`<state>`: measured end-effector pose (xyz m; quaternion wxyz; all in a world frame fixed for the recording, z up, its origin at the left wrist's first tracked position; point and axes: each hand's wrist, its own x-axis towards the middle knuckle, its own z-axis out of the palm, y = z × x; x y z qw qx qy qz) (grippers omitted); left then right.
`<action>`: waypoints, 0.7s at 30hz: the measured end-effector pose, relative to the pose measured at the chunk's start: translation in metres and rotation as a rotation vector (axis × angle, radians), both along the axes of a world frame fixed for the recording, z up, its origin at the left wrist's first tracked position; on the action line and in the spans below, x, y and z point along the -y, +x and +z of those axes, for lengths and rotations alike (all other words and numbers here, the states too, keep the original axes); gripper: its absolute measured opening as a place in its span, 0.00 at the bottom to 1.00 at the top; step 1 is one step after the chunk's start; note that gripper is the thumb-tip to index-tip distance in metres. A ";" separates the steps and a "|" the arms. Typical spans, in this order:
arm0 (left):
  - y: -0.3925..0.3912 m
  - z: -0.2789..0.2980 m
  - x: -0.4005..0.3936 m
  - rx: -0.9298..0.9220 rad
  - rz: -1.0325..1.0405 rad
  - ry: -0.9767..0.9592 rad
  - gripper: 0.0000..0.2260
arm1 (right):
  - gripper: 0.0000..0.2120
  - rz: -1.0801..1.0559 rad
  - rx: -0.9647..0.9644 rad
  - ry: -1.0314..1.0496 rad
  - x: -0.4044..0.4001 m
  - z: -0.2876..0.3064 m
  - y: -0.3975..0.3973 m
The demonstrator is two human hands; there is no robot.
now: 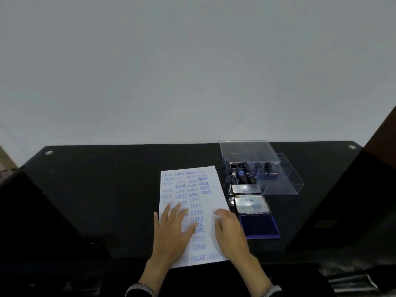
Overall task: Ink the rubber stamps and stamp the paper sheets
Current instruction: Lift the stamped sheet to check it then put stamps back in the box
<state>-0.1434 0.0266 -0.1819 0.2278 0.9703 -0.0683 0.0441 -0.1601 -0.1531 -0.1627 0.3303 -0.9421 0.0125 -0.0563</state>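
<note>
Black table [107, 189], pale wall [192, 71]

plain pale grey wall [192, 67] behind, evenly lit. glossy black table [102, 189] against it, with two round silver fittings at far corners. brown panel [383, 133] at right edge.

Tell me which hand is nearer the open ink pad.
Right. The right hand rests on the paper's right edge, just beside the ink pad; the left hand lies flat farther left on the paper.

Fig.: left hand [171, 230] & right hand [230, 229] bare; dark sleeves w/ pale speckled cuffs, poss. knit trim, at both wrists; detail blurred.
</note>
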 end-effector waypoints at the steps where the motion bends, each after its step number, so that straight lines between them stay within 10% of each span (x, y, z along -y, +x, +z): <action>1: -0.002 0.000 -0.001 -0.015 -0.021 0.012 0.37 | 0.16 0.017 -0.001 -0.031 -0.001 -0.001 -0.004; 21: 0.039 0.042 0.002 -0.348 0.613 -0.410 0.17 | 0.30 -0.154 -0.283 -0.041 -0.001 0.025 0.025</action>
